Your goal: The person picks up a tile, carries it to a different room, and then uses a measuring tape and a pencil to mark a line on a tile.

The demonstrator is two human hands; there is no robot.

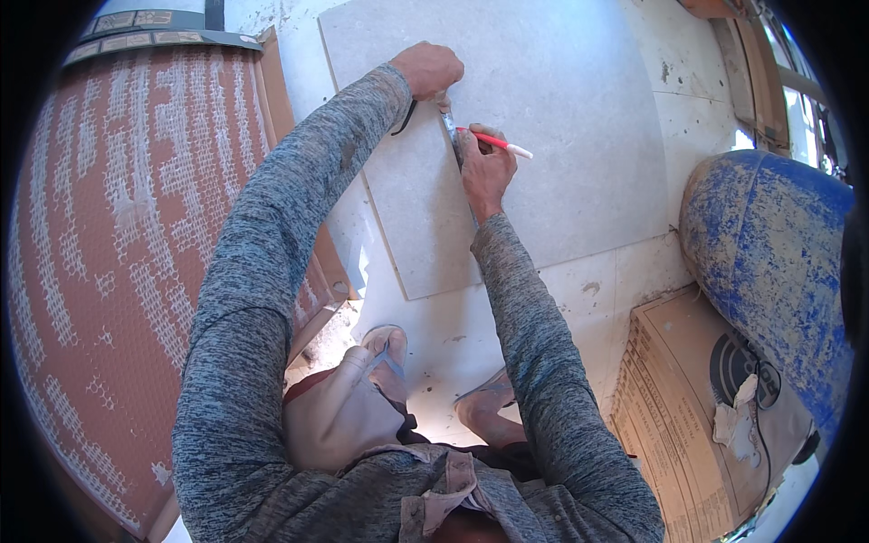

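Observation:
A large light-grey tile (561,172) lies on the floor in front of me. My left hand (430,71) is closed over its far part, with the fingers curled round the upper end of a thin metal strip (451,127) that looks like a ruler or tape blade. A short black strap (405,119) shows beside that wrist. My right hand (487,172) rests lower on the tile along the strip, pinching a red marker (489,138) with a white end that points right. Its tip is hidden by the fingers. What else the left fingers cover cannot be made out.
On the left lies a large reddish-brown panel (136,217) with whitish honeycomb marks, edged by cardboard (276,86). To the right are a dirty blue barrel (760,244) and a cardboard box (670,425) with a cable on it. My sandalled feet (389,353) stand below the tile.

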